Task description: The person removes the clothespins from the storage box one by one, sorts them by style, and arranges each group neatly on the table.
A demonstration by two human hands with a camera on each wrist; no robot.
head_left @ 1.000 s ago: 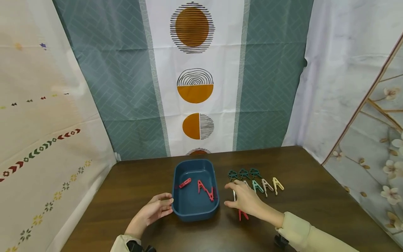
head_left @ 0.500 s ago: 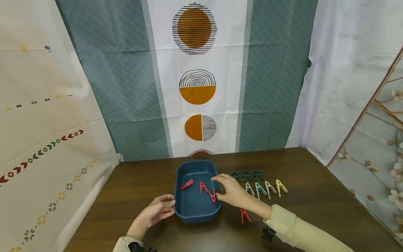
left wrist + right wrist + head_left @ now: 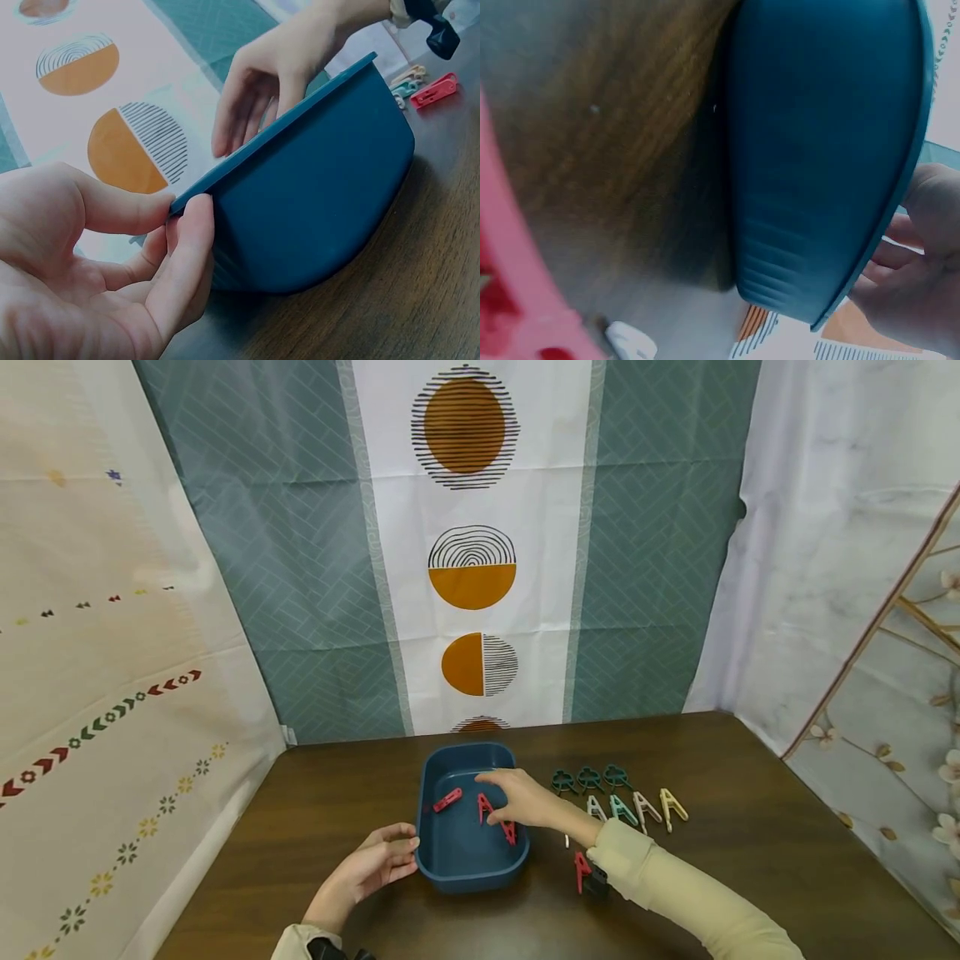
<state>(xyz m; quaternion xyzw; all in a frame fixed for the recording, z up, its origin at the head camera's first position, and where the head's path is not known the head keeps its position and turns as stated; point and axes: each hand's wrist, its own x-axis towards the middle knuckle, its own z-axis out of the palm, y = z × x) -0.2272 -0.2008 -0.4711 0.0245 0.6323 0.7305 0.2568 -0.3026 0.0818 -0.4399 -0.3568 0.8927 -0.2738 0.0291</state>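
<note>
A dark blue plastic bin point(image 3: 471, 882) stands on the table with several red clothespins inside, among them one at its left point(image 3: 448, 800) and one near its middle point(image 3: 485, 807). My left hand point(image 3: 372, 865) pinches the bin's left rim between thumb and fingers, plainly seen in the left wrist view. Over the bin's right side hovers my right hand point(image 3: 528, 802), thumb and fingers spread apart, nothing visible between them. It partly covers another red clothespin point(image 3: 509, 832). Right of the bin, a red clothespin point(image 3: 581, 870) lies beside my right wrist.
On the right of the table lie a white clothespin point(image 3: 596, 809), a teal one point(image 3: 622, 809), a pale pink one point(image 3: 647, 808) and a yellow one point(image 3: 673, 805). Behind them sit dark green clover-shaped pieces point(image 3: 589, 779). Curtains hang behind and beside the table.
My right hand has moved left, from above the clothespins on the table, across the bin's right rim to over its inside. My left hand stays on the rim.
</note>
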